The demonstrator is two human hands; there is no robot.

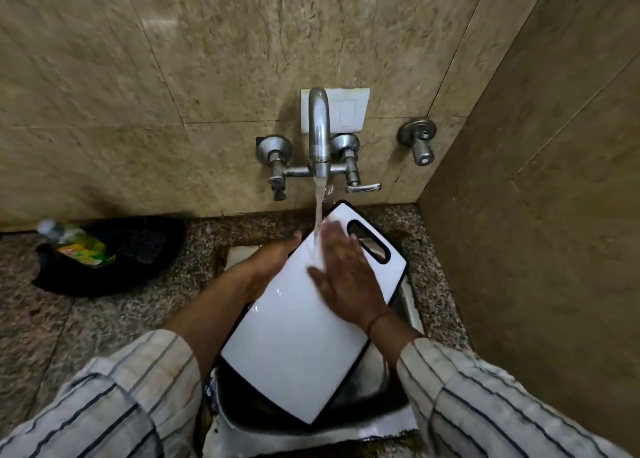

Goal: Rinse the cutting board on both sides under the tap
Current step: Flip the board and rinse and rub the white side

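A white cutting board (294, 347) with a black rim and a handle slot at its far end is held tilted over the steel sink (377, 385). Water runs from the wall tap (319, 135) onto the board's upper part. My left hand (266, 263) grips the board's left edge, its fingers hidden underneath. Flat on the wet white face, just right of the stream, lies my right hand (346, 277) with its fingers spread.
A green bottle (78, 244) lies in a black tray (138, 250) on the speckled granite counter at the left. A second valve (417, 139) juts from the wall at the right. A side wall stands close on the right.
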